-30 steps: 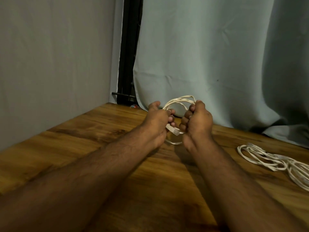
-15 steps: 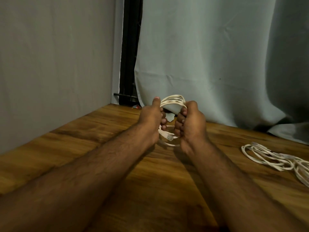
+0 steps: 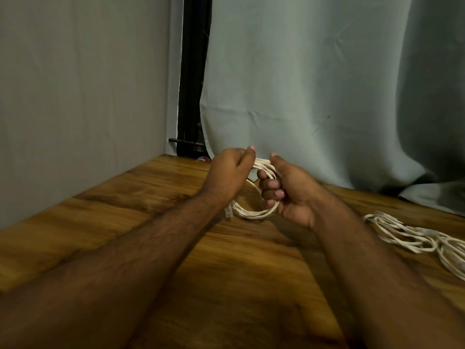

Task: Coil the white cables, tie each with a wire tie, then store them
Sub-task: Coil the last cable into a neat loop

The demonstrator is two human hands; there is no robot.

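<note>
A white cable hangs as a small coil between both hands, its clear plug at the lower left; more white cables lie loosely tangled on the table to the right.

A plain room at home: wooden table, grey wall, pale curtain.
</note>
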